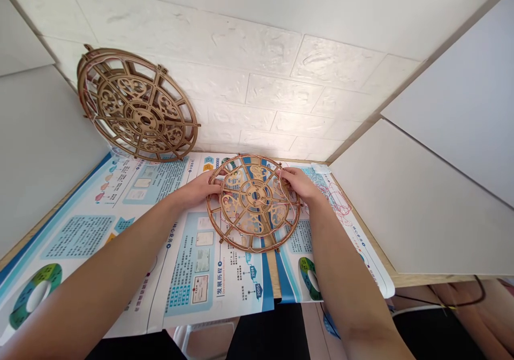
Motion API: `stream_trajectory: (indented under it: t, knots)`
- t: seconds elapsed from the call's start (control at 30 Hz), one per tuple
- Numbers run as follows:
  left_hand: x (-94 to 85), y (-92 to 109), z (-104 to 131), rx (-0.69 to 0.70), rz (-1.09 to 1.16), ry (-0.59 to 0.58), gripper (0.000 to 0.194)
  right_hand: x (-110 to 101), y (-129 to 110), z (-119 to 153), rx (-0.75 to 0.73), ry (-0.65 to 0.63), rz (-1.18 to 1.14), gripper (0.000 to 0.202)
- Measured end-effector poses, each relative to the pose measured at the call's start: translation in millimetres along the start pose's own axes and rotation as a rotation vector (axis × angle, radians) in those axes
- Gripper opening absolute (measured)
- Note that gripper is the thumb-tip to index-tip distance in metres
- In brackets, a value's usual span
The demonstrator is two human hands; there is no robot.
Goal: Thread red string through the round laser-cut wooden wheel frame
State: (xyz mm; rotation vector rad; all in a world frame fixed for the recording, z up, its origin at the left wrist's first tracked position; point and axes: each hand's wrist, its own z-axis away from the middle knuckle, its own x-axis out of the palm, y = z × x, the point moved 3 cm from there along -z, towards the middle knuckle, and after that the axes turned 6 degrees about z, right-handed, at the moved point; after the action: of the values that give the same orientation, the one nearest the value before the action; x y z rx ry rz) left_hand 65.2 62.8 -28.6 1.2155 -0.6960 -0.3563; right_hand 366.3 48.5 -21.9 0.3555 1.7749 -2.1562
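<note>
A round wooden openwork wheel (pixel 256 195) with spokes and curled cut-outs is tilted above the poster-covered table. My left hand (pixel 205 187) grips its left rim, with the fingers partly behind the wood. On the upper right rim, my right hand (pixel 297 182) is closed with the fingertips at the edge. A thin pale pink wire (pixel 283 180) loops past the right fingers and runs along the wheel. Whether the right fingers pinch the wire, the rim or both is hard to tell.
Several similar wooden wheels (pixel 144 119) lean stacked against the white brick-pattern wall (pixel 277 97) at the back left. Tangled pink wire (pixel 337 202) lies right of my right hand. Printed posters (pixel 88 237) cover the table. White panels (pixel 433 199) stand at both sides. Another person's limbs (pixel 461 309) show at lower right.
</note>
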Motion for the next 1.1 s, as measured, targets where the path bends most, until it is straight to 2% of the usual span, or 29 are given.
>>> stream_trajectory:
  t: [0.57,0.73,0.87,0.97,1.1]
  knots:
    - [-0.5,-1,2,-0.028,0.037,0.019,0.057,1,3,-1,0.007,0.016,0.053,0.043]
    - [-6.0,0,0,0.057,0.108,0.149,0.061,-3,1,-1,-0.014,0.045,-0.061,0.036]
    - [-5.7,0,-3,0.092,0.183,0.193,0.068,-7,-4,3,-0.008,0.042,-0.281,0.053]
    - [-4.3,0,-3,0.098,0.227,0.229,0.072,-8,-4,7,0.016,-0.032,-0.333,0.066]
    - [-2.7,2,-3,0.096,0.229,0.226,0.071,-9,1,7,-0.017,-0.141,-0.386,0.072]
